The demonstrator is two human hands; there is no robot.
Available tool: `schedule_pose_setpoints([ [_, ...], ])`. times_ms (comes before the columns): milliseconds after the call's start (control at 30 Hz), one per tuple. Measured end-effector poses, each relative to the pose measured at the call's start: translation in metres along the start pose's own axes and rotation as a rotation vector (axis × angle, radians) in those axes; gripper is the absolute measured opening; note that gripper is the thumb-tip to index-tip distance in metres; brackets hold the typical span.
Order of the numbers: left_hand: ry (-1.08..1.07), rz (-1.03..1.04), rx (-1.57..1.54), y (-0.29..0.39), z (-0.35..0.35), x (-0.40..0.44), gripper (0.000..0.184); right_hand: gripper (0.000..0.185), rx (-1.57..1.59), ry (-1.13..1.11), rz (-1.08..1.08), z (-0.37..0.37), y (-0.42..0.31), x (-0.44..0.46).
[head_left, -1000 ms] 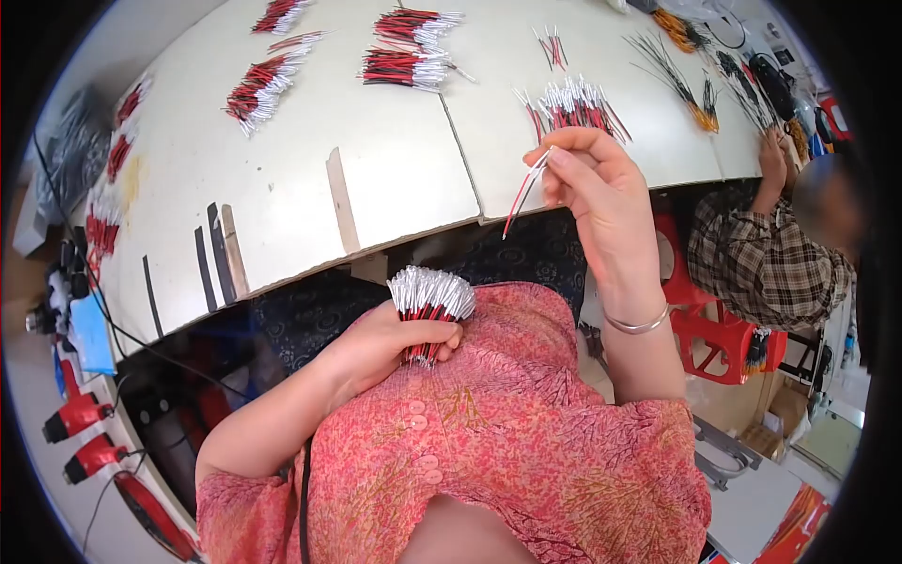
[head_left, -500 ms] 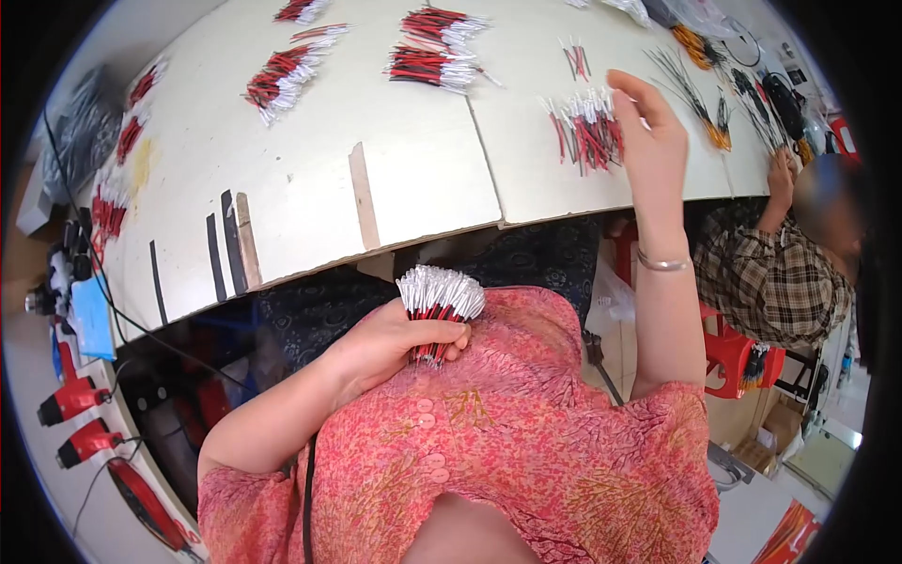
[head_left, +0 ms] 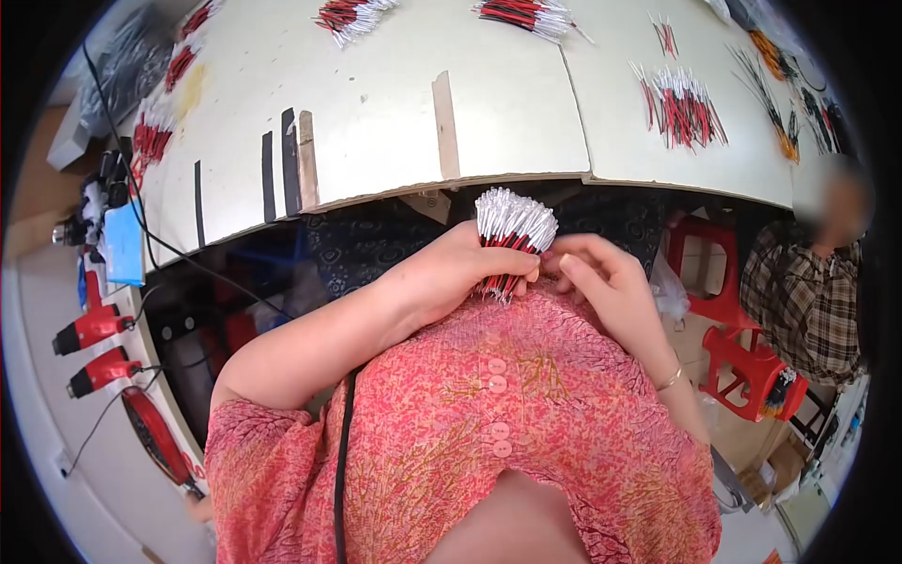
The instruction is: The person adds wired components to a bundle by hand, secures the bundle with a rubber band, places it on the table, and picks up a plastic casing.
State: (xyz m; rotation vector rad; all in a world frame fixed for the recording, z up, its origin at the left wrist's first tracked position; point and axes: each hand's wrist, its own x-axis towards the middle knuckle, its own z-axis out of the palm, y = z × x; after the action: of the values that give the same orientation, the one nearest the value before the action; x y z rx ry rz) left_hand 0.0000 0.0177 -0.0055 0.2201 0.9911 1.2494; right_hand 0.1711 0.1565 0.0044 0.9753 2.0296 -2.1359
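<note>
In front of my chest, my left hand point(head_left: 451, 268) is closed around a thick bundle of short red and black wires point(head_left: 515, 222). Their white ends point up and away from me, while bare tips poke out below the thumb. Beside the bundle, my right hand point(head_left: 609, 280) has its fingers curled in and the thumb near the index finger. Its fingertips are close to the bundle's right side; whatever they hold, if anything, is too small to make out. A loose pile of the same wires point(head_left: 691, 111) lies on the table at the right, with a few wires point(head_left: 664, 38) behind it.
The white table point(head_left: 376, 132) bears more wire bundles point(head_left: 526, 17) at the back and left, plus dark and tan strips point(head_left: 443, 127) near its edge. Red heat guns point(head_left: 94, 329) sit at far left. A person in a plaid shirt point(head_left: 799, 301) is by red stools point(head_left: 700, 254) at right.
My right hand has come back from the wire pile on the table to beside the bundle. The left hand still grips the bundle, and the view has shifted.
</note>
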Motion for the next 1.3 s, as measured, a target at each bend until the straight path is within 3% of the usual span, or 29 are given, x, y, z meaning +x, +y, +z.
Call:
schedule_pose_setpoints([
  [100,0.043,0.012,0.013,0.002,0.004,-0.005,0.010,0.038,0.067,-0.015,-0.019,0.003,0.002,0.006],
  [267,0.048,0.009,0.038,-0.005,0.003,-0.007,0.010,0.043,-0.134,0.062,-0.391,0.005,-0.012,0.011],
  [400,0.003,-0.010,0.004,-0.004,0.007,-0.008,0.013,0.046,-0.175,-0.013,-0.594,0.010,-0.027,0.018],
  [567,0.001,-0.022,-0.019,-0.009,0.008,-0.012,0.015,0.053,-0.094,-0.198,-0.558,0.024,-0.022,0.022],
  [633,-0.061,-0.013,0.011,-0.013,0.003,-0.013,0.018,0.065,-0.369,-0.206,-0.638,0.024,-0.017,0.024],
  [667,-0.060,-0.016,0.013,-0.014,0.002,-0.013,0.018,0.062,-0.356,-0.203,-0.650,0.024,-0.015,0.024],
  [800,-0.082,-0.003,-0.013,-0.014,0.003,-0.012,0.014,0.062,-0.302,-0.204,-0.604,0.026,-0.019,0.017],
  [867,-0.080,-0.006,-0.012,-0.013,0.004,-0.010,0.012,0.063,0.030,-0.258,-0.324,0.028,-0.022,0.011],
  [1033,-0.027,-0.031,-0.024,-0.010,0.004,-0.008,0.007,0.059,0.031,-0.074,-0.456,0.021,-0.014,0.015],
  [1100,-0.026,-0.023,-0.030,-0.012,0.003,-0.007,0.008,0.041,-0.068,0.057,-0.526,0.012,-0.006,0.018],
  [1300,0.021,0.003,-0.015,-0.010,0.003,-0.006,0.012,0.044,0.040,0.102,-0.159,0.009,0.013,0.011],
])
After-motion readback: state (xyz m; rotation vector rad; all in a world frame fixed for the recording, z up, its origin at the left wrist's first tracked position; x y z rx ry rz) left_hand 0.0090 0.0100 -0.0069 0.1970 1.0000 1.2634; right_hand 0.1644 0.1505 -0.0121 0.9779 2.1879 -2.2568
